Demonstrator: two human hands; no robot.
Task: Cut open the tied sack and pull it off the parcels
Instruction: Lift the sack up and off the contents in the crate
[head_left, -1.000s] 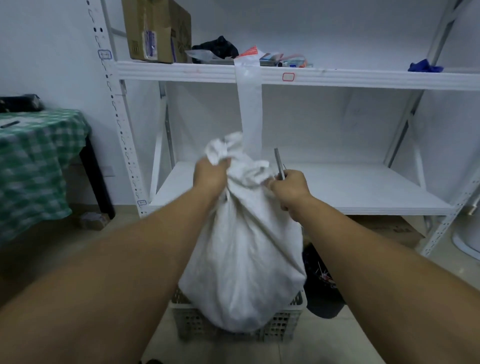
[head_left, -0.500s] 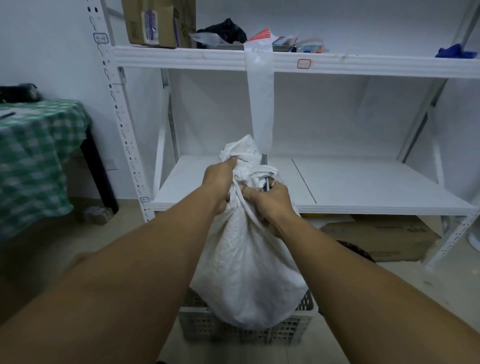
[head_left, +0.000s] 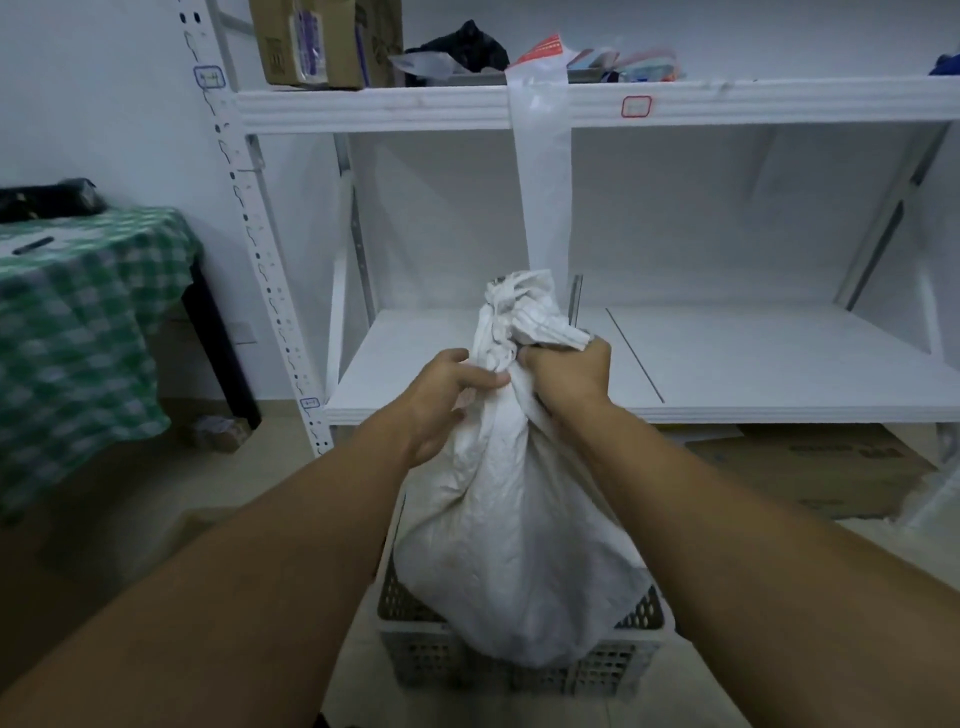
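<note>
Partly hidden, a thin metal blade (head_left: 574, 299) shows above the right hand (head_left: 569, 374), fisted on the sack (head_left: 511, 519) neck, its grip on the tool unseen; left hand (head_left: 447, 397) has slid lower, pinching cloth; sack stands in the crate (head_left: 519, 670), tie unclear

White sack (head_left: 511, 525), grey perforated crate (head_left: 519, 670), white shelving (head_left: 727, 364), green-and-white checked tablecloth (head_left: 78, 338)
</note>
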